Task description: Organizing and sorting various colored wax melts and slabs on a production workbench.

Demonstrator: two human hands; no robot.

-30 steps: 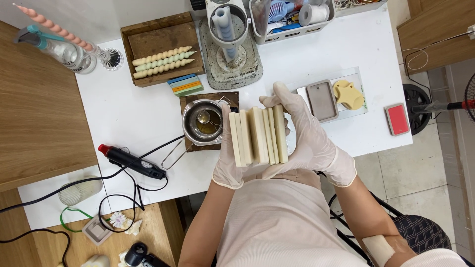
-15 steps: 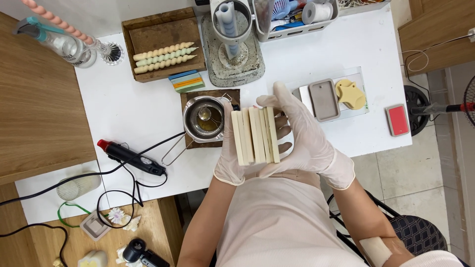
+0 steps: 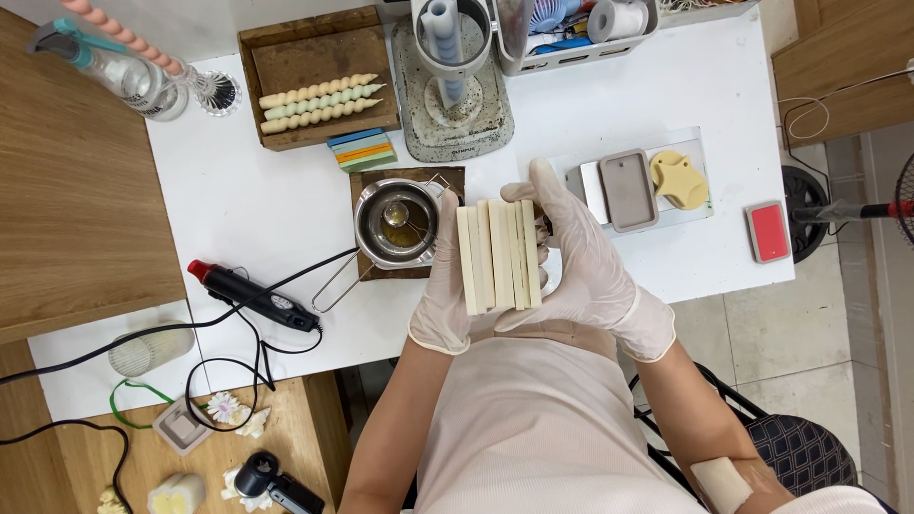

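Both my hands wear pale gloves and hold a cream-coloured mould block [image 3: 498, 254] made of several long upright slabs pressed together, just above the white table's near edge. My left hand [image 3: 441, 300] grips its left side from below. My right hand [image 3: 581, 262] wraps its right side, fingers spread upward behind it. Immediately left of the block, a small metal melting pot [image 3: 398, 225] with a wire handle sits on a dark wooden board.
A black heat gun [image 3: 252, 295] with a red tip and cord lies left. A wooden tray [image 3: 319, 76] holds three twisted candles; coloured wax strips [image 3: 362, 150] sit beside it. Behind stand a round stone base [image 3: 452, 105], a bin [image 3: 581, 29], a clear tray [image 3: 647, 181], a red pad [image 3: 767, 231].
The block and both hands have shifted slightly and the block looks a little more tightly closed; the camera view has moved a bit. Nothing was let go.
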